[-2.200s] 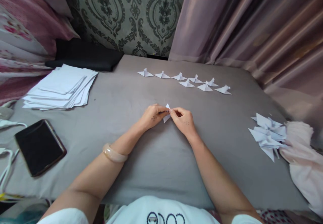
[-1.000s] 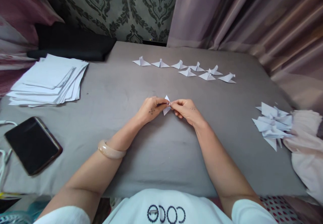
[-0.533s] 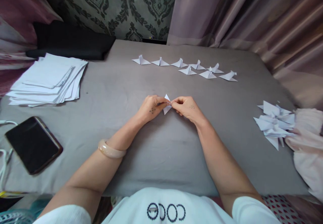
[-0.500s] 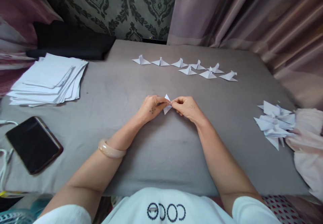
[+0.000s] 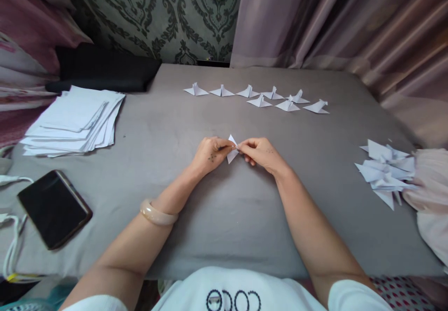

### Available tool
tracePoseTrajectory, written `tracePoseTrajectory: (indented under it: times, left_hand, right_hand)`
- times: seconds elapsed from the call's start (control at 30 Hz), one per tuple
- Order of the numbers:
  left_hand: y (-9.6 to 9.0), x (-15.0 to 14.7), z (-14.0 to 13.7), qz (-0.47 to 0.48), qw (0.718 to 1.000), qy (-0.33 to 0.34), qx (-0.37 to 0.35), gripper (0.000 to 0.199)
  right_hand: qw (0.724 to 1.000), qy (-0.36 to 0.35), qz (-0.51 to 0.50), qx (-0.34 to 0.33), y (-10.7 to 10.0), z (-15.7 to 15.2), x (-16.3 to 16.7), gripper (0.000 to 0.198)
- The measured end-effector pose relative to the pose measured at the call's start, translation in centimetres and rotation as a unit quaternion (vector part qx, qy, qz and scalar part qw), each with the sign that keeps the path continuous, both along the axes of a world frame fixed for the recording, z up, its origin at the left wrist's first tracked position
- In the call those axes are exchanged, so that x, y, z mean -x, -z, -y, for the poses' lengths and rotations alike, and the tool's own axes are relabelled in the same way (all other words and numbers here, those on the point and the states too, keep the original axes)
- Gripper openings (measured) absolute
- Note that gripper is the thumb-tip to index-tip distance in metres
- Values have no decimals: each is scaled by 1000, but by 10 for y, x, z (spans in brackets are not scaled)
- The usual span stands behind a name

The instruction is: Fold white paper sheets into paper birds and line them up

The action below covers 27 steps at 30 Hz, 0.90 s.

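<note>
Between my two hands, over the middle of the grey-covered table, is a small white origami bird. Its pointed wings show above and below my fingertips; its middle is covered by them. My left hand pinches it from the left with thumb and forefinger. From the right, my right hand pinches its near end, the other fingers curled under. Farther back, several folded paper birds stand in two loose rows.
A stack of white paper sheets lies at the left, with a black folded cloth behind it. Nearer me are a dark tablet and white cables. More paper birds are heaped at the right beside pale fabric.
The view has tilted and shifted slightly, so everything sits a little lower. Both hands keep their pinch on the origami bird, with the right fingers slightly repositioned.
</note>
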<state>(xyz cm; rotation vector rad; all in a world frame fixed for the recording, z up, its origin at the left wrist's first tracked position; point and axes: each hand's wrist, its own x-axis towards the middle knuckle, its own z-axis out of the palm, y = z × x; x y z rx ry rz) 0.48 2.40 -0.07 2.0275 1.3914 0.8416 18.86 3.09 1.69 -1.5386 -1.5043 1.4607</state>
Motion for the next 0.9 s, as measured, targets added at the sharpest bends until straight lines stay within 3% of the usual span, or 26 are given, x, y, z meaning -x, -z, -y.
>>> tracePoseTrajectory:
  times: [0.17, 0.33, 0.9]
  left_hand:
    - [5, 1, -1, 38, 999, -9, 16, 17]
    - [5, 2, 0, 53, 998, -2, 32, 17]
    - [0, 4, 0, 26, 999, 24, 18, 18]
  right_hand:
    - [996, 38, 1, -82, 16, 11, -3, 26]
    - [976, 21, 57, -209, 24, 13, 1, 18]
    - [949, -66, 89, -296, 21, 9, -5, 11]
